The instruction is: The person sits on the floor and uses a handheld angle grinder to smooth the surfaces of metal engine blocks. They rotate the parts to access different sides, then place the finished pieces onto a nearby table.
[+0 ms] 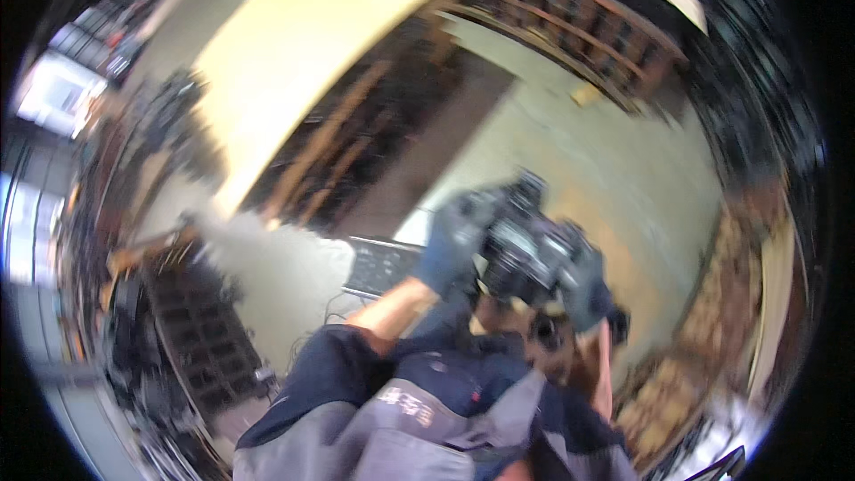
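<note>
Both my hands wear dark gloves and meet in front of my body, smeared by motion. Between them is a bulky black object (515,254) with glossy, metal-looking parts; its kind cannot be made out. My left hand (456,236) is closed around its left side, near a dark knob-like end (530,185) that sticks up. Against the right side, my right hand (583,283) is closed too, its fingers partly hidden. Below the object, brown and black shapes (545,330) show between my forearms, too blurred to name.
A large pale board (312,36) lies on a dark frame at upper left. Dark slatted racks (570,22) stand at the far side. Brown pieces (704,330) fill a bin at right. A black flat panel (385,265), cables (334,310) and a dark gridded rack (200,330) are at left.
</note>
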Demonstrator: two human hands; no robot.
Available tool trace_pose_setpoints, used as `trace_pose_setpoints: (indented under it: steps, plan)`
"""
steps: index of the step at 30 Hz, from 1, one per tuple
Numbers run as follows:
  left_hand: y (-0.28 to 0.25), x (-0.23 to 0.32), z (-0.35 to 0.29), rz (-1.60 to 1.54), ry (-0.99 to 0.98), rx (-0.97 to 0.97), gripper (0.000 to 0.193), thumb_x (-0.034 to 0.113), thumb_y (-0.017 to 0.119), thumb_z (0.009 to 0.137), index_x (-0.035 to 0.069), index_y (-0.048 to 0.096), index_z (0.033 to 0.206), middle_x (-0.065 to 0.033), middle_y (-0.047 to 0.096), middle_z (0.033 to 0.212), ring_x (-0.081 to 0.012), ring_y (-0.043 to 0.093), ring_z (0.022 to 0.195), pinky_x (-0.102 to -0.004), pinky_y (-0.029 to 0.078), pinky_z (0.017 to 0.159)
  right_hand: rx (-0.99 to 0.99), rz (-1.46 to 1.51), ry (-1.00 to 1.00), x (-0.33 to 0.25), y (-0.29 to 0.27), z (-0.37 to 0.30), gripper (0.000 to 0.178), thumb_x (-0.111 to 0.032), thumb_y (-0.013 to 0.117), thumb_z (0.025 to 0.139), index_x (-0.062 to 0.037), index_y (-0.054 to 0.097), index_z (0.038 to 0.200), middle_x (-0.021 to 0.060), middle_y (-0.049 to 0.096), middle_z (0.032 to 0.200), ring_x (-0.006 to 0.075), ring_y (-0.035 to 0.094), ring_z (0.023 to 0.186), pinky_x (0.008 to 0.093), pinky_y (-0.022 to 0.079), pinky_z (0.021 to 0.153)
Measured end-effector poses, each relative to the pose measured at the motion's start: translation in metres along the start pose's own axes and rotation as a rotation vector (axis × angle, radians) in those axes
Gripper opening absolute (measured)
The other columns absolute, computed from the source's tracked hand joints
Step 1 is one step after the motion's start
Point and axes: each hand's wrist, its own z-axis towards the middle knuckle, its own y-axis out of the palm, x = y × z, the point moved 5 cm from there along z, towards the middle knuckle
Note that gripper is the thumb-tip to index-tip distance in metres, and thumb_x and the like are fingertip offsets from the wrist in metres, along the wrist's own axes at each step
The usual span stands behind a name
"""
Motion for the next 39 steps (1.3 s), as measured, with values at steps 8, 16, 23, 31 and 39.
trace_pose_setpoints:
  steps: [8, 16, 23, 31, 39]
  plan:
    - [-0.024, 0.016, 0.009, 0.135, -0.300, 0.089, 0.038, 0.035, 0.065, 0.093, -0.002, 0.069, 0.103, -0.0253, 0.070, 0.093, -0.0373, 0.069, 0.087, -0.0426, 0.052, 0.080, -0.194, 0.366, 0.165, -0.040, 0.032, 0.051, 0.030, -0.016, 0.070, 0.090, 0.0021, 0.067, 0.113, 0.0072, 0.069, 0.099, 0.0155, 0.064, 0.095, 0.0303, 0.051, 0.083]
    - [-0.012, 0.016, 0.003, 0.129, -0.315, 0.315, 0.036, 0.030, 0.067, 0.094, -0.003, 0.070, 0.106, -0.0193, 0.072, 0.089, -0.0221, 0.067, 0.080, -0.0383, 0.053, 0.075, -0.425, 0.172, -0.029, 0.046, 0.012, 0.111, 0.037, -0.018, 0.062, 0.097, 0.0007, 0.061, 0.130, 0.0107, 0.068, 0.125, 0.0209, 0.063, 0.115, 0.0355, 0.047, 0.103]
    - [-0.013, 0.014, 0.008, 0.070, -0.075, 0.574, 0.032, 0.027, 0.063, 0.096, -0.005, 0.068, 0.096, -0.0148, 0.064, 0.075, -0.0150, 0.051, 0.068, -0.0377, 0.047, 0.066, -0.618, -0.094, -0.149, -0.017, 0.020, 0.166, 0.035, -0.018, 0.064, 0.091, 0.0036, 0.070, 0.118, 0.0081, 0.072, 0.112, 0.0168, 0.067, 0.099, 0.0331, 0.053, 0.090]
    - [-0.075, 0.006, 0.018, 0.236, 0.001, 0.809, 0.019, 0.016, 0.062, 0.099, 0.002, 0.068, 0.108, -0.0115, 0.068, 0.092, -0.0166, 0.065, 0.084, -0.0320, 0.052, 0.073, -0.909, -0.112, -0.182, -0.101, 0.096, 0.217, 0.032, -0.010, 0.067, 0.085, 0.0037, 0.072, 0.114, 0.0076, 0.075, 0.103, 0.0136, 0.066, 0.093, 0.0306, 0.052, 0.082]
    - [-0.176, 0.040, 0.026, -0.229, 0.154, 1.136, 0.024, 0.019, 0.067, 0.097, -0.004, 0.067, 0.100, -0.0066, 0.068, 0.088, -0.0106, 0.061, 0.079, -0.0293, 0.051, 0.070, -1.046, 0.395, 0.069, -0.157, 0.229, 0.250, 0.040, -0.009, 0.063, 0.088, 0.0019, 0.063, 0.127, 0.0084, 0.071, 0.113, 0.0165, 0.066, 0.100, 0.0322, 0.054, 0.089]
